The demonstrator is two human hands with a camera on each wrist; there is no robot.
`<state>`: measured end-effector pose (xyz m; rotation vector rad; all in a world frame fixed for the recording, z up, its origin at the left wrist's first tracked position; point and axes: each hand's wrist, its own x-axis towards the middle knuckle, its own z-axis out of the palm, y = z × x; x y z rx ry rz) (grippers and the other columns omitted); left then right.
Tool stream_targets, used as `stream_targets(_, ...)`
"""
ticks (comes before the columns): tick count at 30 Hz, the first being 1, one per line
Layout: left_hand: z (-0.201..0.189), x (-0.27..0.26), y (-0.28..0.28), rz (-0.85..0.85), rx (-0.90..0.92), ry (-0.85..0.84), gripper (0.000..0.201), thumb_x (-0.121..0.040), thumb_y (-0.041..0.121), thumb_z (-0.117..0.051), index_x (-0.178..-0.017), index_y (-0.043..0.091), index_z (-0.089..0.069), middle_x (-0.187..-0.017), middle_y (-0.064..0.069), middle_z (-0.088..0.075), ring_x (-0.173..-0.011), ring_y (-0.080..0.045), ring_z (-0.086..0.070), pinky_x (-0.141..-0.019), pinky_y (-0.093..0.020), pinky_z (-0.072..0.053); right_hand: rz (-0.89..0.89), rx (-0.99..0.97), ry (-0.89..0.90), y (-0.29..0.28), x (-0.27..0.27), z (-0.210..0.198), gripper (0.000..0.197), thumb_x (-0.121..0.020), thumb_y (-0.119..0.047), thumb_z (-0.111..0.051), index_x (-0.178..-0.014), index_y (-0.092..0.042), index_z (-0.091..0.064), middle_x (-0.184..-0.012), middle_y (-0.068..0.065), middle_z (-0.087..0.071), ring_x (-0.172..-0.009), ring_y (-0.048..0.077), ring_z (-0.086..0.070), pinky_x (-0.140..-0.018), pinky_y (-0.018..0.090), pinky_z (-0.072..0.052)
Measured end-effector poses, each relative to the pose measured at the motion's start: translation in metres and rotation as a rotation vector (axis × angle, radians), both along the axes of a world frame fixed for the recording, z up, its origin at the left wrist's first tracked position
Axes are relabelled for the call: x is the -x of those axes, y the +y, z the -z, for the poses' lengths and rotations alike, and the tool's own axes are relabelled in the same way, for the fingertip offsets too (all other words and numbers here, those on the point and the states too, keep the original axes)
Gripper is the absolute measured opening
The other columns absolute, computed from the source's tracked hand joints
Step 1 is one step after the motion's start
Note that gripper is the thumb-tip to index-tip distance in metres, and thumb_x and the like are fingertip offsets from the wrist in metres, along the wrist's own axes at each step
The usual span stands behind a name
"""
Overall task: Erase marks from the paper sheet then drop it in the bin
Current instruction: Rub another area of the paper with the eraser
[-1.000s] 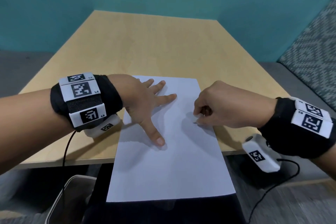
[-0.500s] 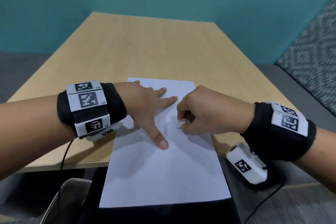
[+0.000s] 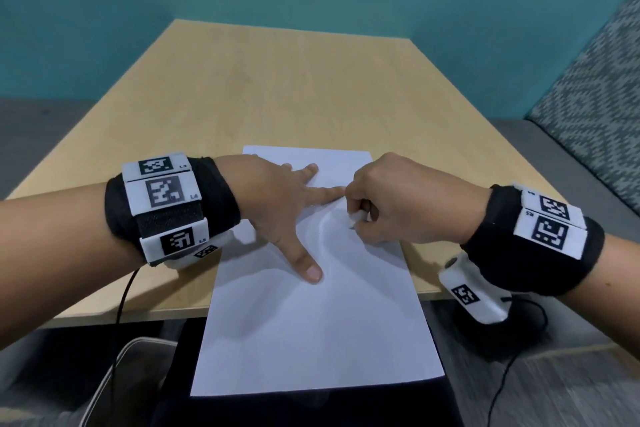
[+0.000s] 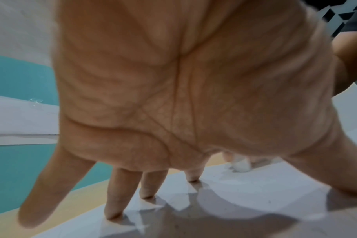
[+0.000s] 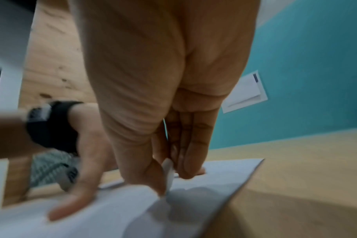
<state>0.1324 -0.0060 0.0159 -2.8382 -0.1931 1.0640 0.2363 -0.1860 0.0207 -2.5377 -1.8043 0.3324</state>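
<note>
1. My right hand (image 3: 398, 199) curls in a tight grip round a small white eraser (image 3: 358, 217), its tip pressed onto the paper sheet (image 3: 311, 329).
2. My left hand (image 3: 277, 204) lies flat with straight, splayed fingers (image 4: 114, 194), holding nothing, pinning the sheet at 9 o'clock from the eraser; its index fingertip almost meets my right knuckles.
3. The sheet buckles in a soft ridge between my hands; its near end overhangs the wooden worktop (image 3: 294, 87) toward 6 o'clock.
4. The bin (image 3: 117, 378) stands on the floor at 7 o'clock, below the worktop's edge.
</note>
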Motion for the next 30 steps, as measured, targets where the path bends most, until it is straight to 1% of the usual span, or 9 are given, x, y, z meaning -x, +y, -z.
stream_targets(4, -0.001, -0.001, -0.001, -0.014, 0.011, 0.01, 0.143, -0.051, 0.103, -0.065, -0.151, 0.066, 0.031, -0.172, 0.01, 0.034, -0.166, -0.03, 0.008, -0.124, -0.069, -0.023, -0.031, 0.021, 0.042, -0.001, 0.004, -0.004, 0.013, -0.085, -0.034, -0.078, -0.095, -0.026, -0.076, -0.082, -0.008, -0.071, -0.077, 0.011, -0.068, -0.07, 0.038, -0.06)
stream_targets(8, -0.001, -0.002, -0.001, -0.017, 0.003, 0.011, 0.145, -0.049, 0.104, -0.066, -0.151, 0.066, 0.031, -0.173, 0.01, 0.033, -0.166, -0.029, 0.004, -0.124, -0.067, -0.024, 0.018, -0.021, 0.012, 0.001, -0.003, -0.003, 0.009, -0.083, -0.03, -0.076, -0.09, -0.025, -0.075, -0.08, -0.008, -0.07, -0.076, 0.013, -0.066, -0.07, 0.043, -0.06)
stream_targets(12, -0.001, -0.001, -0.003, -0.018, 0.004, 0.011, 0.144, -0.052, 0.101, -0.066, -0.151, 0.066, 0.031, -0.173, 0.008, 0.034, -0.166, -0.031, 0.006, -0.124, -0.067, -0.024, -0.046, 0.033, 0.044, -0.002, 0.007, -0.006, 0.012, -0.085, -0.031, -0.078, -0.095, -0.025, -0.076, -0.081, -0.008, -0.071, -0.077, 0.008, -0.067, -0.069, 0.033, -0.058)
stream_targets(16, 0.001, -0.003, 0.0, -0.016, 0.006, 0.004, 0.146, -0.044, 0.106, -0.064, -0.149, 0.069, 0.031, -0.173, 0.01, 0.032, -0.166, -0.03, 0.004, -0.123, -0.069, -0.024, 0.005, -0.001, -0.001, 0.001, -0.003, -0.007, 0.009, -0.083, -0.031, -0.076, -0.091, -0.026, -0.075, -0.08, -0.008, -0.071, -0.076, 0.012, -0.067, -0.069, 0.042, -0.06)
stream_targets(18, 0.001, -0.001, 0.0, -0.019, 0.007, 0.008, 0.146, -0.045, 0.105, -0.064, -0.149, 0.068, 0.031, -0.173, 0.009, 0.033, -0.166, -0.03, 0.005, -0.123, -0.069, -0.024, -0.011, 0.008, -0.007, -0.002, 0.001, -0.006, 0.008, -0.084, -0.032, -0.075, -0.09, -0.027, -0.074, -0.08, -0.009, -0.071, -0.075, 0.01, -0.066, -0.069, 0.041, -0.06)
stream_targets(21, 0.0, -0.001, -0.001, -0.027, 0.022, 0.012, 0.145, -0.049, 0.102, -0.067, -0.149, 0.067, 0.032, -0.173, 0.009, 0.034, -0.166, -0.03, 0.009, -0.123, -0.071, -0.021, -0.054, 0.046, 0.037, -0.008, 0.011, -0.007, 0.012, -0.085, -0.036, -0.076, -0.095, -0.029, -0.075, -0.083, -0.011, -0.07, -0.077, 0.009, -0.067, -0.069, 0.037, -0.06)
stream_targets(23, -0.002, -0.001, -0.002, -0.027, 0.018, 0.014, 0.145, -0.05, 0.103, -0.066, -0.149, 0.067, 0.032, -0.173, 0.009, 0.034, -0.166, -0.03, 0.009, -0.123, -0.071, -0.022, -0.022, 0.044, 0.032, -0.007, 0.005, -0.009, 0.013, -0.085, -0.035, -0.077, -0.095, -0.028, -0.075, -0.083, -0.01, -0.071, -0.077, 0.009, -0.068, -0.07, 0.039, -0.061)
stream_targets(26, -0.004, -0.001, -0.004, -0.023, 0.004, 0.018, 0.144, -0.053, 0.101, -0.066, -0.151, 0.065, 0.032, -0.172, 0.009, 0.034, -0.166, -0.03, 0.009, -0.124, -0.07, -0.021, 0.022, 0.009, -0.013, -0.006, -0.005, -0.008, 0.006, -0.083, -0.032, -0.074, -0.087, -0.028, -0.073, -0.081, -0.009, -0.07, -0.076, 0.011, -0.066, -0.068, 0.044, -0.061)
stream_targets(30, -0.005, 0.0, -0.006, -0.009, -0.004, 0.014, 0.143, -0.055, 0.1, -0.067, -0.152, 0.063, 0.031, -0.173, 0.007, 0.033, -0.166, -0.031, 0.006, -0.124, -0.07, -0.022, -0.053, 0.063, -0.001, -0.008, 0.011, -0.007, 0.007, -0.087, -0.035, -0.072, -0.091, -0.03, -0.073, -0.085, -0.01, -0.069, -0.077, 0.009, -0.065, -0.069, 0.038, -0.059)
